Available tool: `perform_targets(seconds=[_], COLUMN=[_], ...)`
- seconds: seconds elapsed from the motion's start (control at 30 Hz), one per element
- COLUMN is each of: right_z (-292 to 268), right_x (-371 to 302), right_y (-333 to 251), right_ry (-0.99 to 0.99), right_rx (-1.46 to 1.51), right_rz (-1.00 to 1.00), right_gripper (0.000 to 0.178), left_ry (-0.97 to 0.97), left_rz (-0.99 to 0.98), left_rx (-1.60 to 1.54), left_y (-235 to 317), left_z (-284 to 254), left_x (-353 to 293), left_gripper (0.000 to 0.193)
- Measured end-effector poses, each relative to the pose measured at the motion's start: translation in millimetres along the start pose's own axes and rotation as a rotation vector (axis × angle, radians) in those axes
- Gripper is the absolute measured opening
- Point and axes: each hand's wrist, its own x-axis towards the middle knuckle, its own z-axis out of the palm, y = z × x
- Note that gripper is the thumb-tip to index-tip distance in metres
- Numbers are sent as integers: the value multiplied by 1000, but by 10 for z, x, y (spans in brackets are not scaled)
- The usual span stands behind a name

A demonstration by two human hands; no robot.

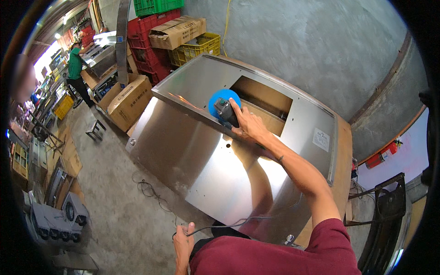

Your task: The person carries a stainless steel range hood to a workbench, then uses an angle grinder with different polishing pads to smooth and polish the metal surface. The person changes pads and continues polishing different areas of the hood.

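Observation:
My right hand [251, 123] is wrapped round the dark body of an angle grinder [226, 112] with a round blue disc [219, 97]. The disc is at the long raised edge of a large stainless steel housing [174, 142]; whether it touches the metal I cannot tell. Orange streaks show along that edge, left of the disc. Beyond the tool, a rectangular opening [263, 110] is cut in the housing's top panel. Low in the view, my left hand [184, 240] is closed round a black power cord [229, 225], which runs right across the shiny front panel.
Behind the housing stand stacked red crates [144, 41], a yellow crate [201, 46] and cardboard boxes [130, 101]. A small black stool [95, 130] and loose cord [146, 188] are on the floor. Far left, a person in green [75, 64] works. A fire extinguisher [381, 155] hangs right.

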Motion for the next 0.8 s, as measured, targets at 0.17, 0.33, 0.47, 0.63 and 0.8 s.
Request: perform_targets(seconds=[0.17, 0.33, 0.47, 0.63, 0.8], right_z=[-84, -157, -265, -452, -614], right_x=[-346, -767, -1121, -1583, -2007], right_y=[160, 371, 487, 759, 1009], right_ry=[-14, 37, 33, 37, 23], right_rx=[-6, -10, -17, -36, -38], right_rz=[32, 20, 52, 65, 47], right_gripper=[115, 115, 115, 115, 112], left_ry=[17, 35, 33, -32, -1], left_rz=[31, 62, 6, -13, 37], left_rx=[-67, -42, 15, 44, 33], left_y=[-41, 38, -48, -11, 118], left_z=[67, 55, 198, 463, 780], left_x=[-354, -864, -1280, -1680, -2062], left_gripper=[52, 49, 50, 51, 50])
